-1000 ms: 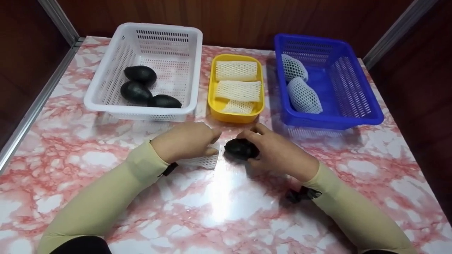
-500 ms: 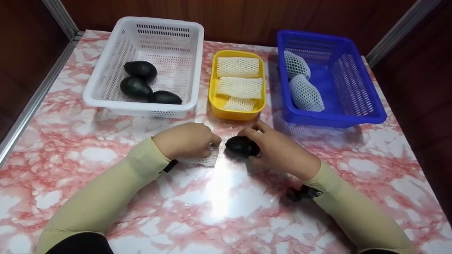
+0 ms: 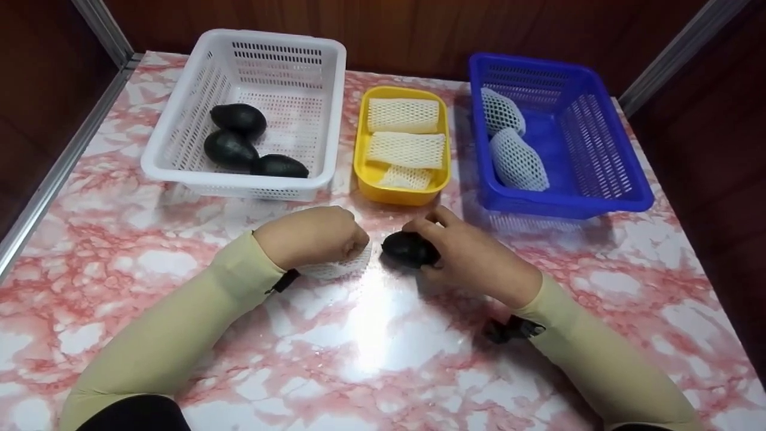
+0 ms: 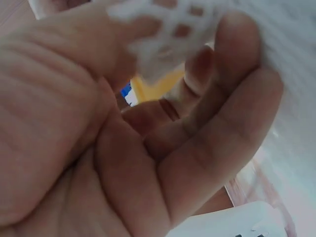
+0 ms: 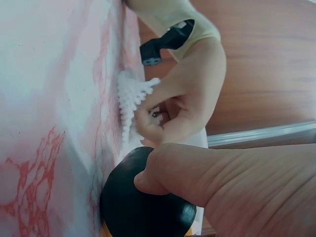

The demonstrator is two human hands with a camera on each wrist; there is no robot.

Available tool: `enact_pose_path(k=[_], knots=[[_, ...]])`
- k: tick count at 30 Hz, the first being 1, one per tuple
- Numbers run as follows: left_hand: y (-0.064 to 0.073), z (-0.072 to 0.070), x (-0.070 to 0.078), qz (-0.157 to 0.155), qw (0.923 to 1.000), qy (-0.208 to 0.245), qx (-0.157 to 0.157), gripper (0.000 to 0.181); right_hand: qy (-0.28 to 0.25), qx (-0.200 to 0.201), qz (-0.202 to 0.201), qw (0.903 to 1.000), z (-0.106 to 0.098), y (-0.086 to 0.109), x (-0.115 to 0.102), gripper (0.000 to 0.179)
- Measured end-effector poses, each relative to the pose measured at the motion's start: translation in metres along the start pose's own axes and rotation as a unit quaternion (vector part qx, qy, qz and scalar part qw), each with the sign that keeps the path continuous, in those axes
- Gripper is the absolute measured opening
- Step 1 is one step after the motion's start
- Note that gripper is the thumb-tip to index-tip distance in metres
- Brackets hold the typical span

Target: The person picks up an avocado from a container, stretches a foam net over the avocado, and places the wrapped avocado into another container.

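White foam net (image 3: pixel 342 267) pinched in left hand (image 3: pixel 312 237); dark fruit (image 3: pixel 408 249) gripped in right hand (image 3: pixel 473 256), on marbled table (image 3: pixel 431 383), near net.

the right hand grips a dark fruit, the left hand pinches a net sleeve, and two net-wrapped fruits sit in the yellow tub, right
Wrong place for the net-wrapped fruits: the head view shows both in the blue basket. The rest stands: the right hand grips a dark fruit and the left hand pinches a net sleeve.
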State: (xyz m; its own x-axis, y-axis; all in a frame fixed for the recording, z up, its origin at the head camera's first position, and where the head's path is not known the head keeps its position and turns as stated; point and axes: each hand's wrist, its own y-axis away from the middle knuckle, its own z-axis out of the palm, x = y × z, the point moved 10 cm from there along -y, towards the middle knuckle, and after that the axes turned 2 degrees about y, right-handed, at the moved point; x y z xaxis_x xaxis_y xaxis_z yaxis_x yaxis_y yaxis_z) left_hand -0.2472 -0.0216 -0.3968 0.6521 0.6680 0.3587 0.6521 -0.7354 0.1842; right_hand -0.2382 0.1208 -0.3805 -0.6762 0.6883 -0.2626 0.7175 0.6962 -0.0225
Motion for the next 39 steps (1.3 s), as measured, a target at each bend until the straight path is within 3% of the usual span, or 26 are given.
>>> enact_pose_path(k=[6, 13, 17, 21, 25, 29, 34, 39], knots=[[0.0, -0.001, -0.002, -0.023, 0.9989, 0.04, -0.009, 0.036, 0.001, -0.009, 0.011, 0.9999, 0.001, 0.0, 0.002, 0.073], [-0.005, -0.009, -0.002, -0.026, 0.9947, 0.093, 0.033, 0.054, -0.011, -0.004, 0.018, 0.9998, 0.002, 0.002, 0.005, 0.073], [-0.006, -0.011, -0.005, -0.032, 0.9946, 0.083, 0.053, 0.042, -0.006, -0.011, 0.027, 0.9996, 0.003, 0.002, 0.006, 0.073], [-0.009, -0.006, -0.006, -0.035, 0.998, 0.037, 0.037, 0.023, 0.005, -0.025, 0.04, 0.9989, 0.005, 0.001, 0.008, 0.073], [-0.01, -0.001, -0.008, -0.057, 0.9974, 0.037, 0.024, 0.046, 0.006, -0.03, 0.04, 0.9987, 0.004, 0.0, 0.008, 0.073], [-0.011, 0.002, -0.009, -0.082, 0.9948, 0.056, 0.022, 0.066, 0.003, -0.001, 0.032, 0.9995, -0.005, 0.0, 0.006, 0.073], [-0.012, 0.002, -0.006, -0.079, 0.9952, 0.05, 0.027, 0.084, -0.022, 0.056, -0.008, 0.9982, -0.014, -0.002, -0.006, 0.072], [-0.011, 0.001, -0.001, -0.063, 0.9948, 0.064, 0.048, 0.099, -0.029, 0.078, -0.05, 0.9953, -0.008, -0.004, -0.019, 0.075]])
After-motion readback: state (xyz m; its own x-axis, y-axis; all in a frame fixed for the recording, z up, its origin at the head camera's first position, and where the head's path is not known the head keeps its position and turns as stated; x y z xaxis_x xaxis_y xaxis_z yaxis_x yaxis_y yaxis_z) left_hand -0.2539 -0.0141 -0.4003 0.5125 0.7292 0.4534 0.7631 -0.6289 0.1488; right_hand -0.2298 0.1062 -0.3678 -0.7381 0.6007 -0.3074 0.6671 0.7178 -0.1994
